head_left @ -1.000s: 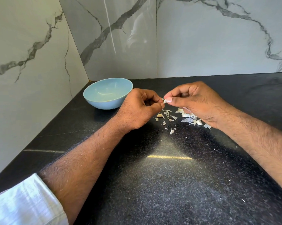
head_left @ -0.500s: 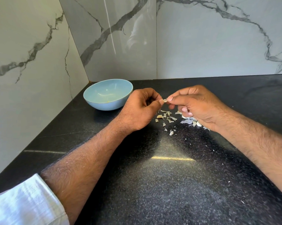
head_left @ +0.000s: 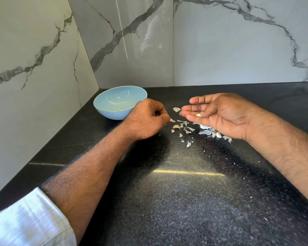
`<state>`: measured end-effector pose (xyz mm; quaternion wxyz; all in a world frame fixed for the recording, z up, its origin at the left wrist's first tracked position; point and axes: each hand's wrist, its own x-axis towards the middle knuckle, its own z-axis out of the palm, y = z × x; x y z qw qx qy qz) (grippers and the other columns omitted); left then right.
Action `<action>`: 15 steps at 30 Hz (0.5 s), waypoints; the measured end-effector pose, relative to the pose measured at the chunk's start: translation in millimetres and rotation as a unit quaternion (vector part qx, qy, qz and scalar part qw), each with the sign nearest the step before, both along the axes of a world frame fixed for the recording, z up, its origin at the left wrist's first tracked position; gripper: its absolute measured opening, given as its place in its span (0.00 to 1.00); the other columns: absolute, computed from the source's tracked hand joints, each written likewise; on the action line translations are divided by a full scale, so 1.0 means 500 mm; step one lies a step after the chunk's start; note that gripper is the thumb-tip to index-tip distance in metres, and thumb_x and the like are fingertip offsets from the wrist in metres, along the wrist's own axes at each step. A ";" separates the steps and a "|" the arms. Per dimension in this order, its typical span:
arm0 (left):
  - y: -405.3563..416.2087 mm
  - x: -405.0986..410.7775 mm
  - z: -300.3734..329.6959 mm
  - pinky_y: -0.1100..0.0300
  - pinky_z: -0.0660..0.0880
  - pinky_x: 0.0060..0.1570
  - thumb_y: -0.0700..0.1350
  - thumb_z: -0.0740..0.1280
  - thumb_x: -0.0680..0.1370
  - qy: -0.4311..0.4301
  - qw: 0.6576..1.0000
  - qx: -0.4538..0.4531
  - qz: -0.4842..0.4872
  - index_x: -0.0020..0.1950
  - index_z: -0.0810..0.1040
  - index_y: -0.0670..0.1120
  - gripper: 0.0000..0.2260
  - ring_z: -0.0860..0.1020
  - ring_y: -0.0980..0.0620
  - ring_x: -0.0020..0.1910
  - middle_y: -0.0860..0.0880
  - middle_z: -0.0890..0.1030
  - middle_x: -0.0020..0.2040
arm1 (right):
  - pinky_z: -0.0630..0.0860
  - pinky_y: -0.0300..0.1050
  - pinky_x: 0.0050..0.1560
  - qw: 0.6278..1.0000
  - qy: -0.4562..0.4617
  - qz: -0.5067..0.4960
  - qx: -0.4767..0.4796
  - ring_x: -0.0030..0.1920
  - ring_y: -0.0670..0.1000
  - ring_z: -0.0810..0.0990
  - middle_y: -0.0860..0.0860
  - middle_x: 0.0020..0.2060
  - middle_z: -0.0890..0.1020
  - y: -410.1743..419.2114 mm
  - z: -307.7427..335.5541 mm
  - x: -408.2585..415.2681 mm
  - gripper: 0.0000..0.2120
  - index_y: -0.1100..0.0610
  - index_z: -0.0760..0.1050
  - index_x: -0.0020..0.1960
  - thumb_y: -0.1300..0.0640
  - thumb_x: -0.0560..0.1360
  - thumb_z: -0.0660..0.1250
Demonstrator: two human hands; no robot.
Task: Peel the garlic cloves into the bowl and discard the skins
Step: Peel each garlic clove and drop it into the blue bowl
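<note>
Clove (head_left: pixel 198 115): small, pale, lying on the upturned fingers of the right hand (head_left: pixel 218 114); long axis runs roughly left to right across the view, tilted a little up to the right; which end is the tip is too small to tell

Right hand: palm up, fingers straight and slack, pointing left, thumb resting just beside the clove; its heel hangs over the right end of the skins (head_left: pixel 185 127) and hides part of that pile

Left hand (head_left: pixel 146 119): knuckles up, fingers curled tight, thumb and fingertips pressed together at the right edge; a pale scrap (head_left: pixel 172 120) lies touching or just beside those tips, and whether it is pinched cannot be told; the hand covers the near right rim of the bowl (head_left: pixel 114 103)

Bowl: light blue, upright on the bench (head_left: pixel 185 201) in the corner, left of the hands; the visible inside shows no cloves, the part behind the hand is hidden

Skins: papery flakes scattered on the bench between the hands; two rounder pale pieces (head_left: pixel 216 134) at the right end, under the right wrist, may be whole cloves

Sleeve (head_left: pixel 30 222): white, cut off by the lower left corner
</note>
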<state>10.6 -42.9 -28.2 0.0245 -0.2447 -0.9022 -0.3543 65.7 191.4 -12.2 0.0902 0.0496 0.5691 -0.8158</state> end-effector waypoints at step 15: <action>-0.012 -0.002 0.006 0.51 0.81 0.40 0.52 0.82 0.73 0.028 0.999 -0.003 -0.026 0.41 0.83 0.50 0.11 0.77 0.56 0.32 0.50 0.84 0.35 | 0.86 0.48 0.50 0.997 -0.003 -0.060 0.050 0.53 0.65 0.88 0.70 0.51 0.85 -0.012 -0.004 0.010 0.11 0.75 0.78 0.58 0.70 0.78 0.69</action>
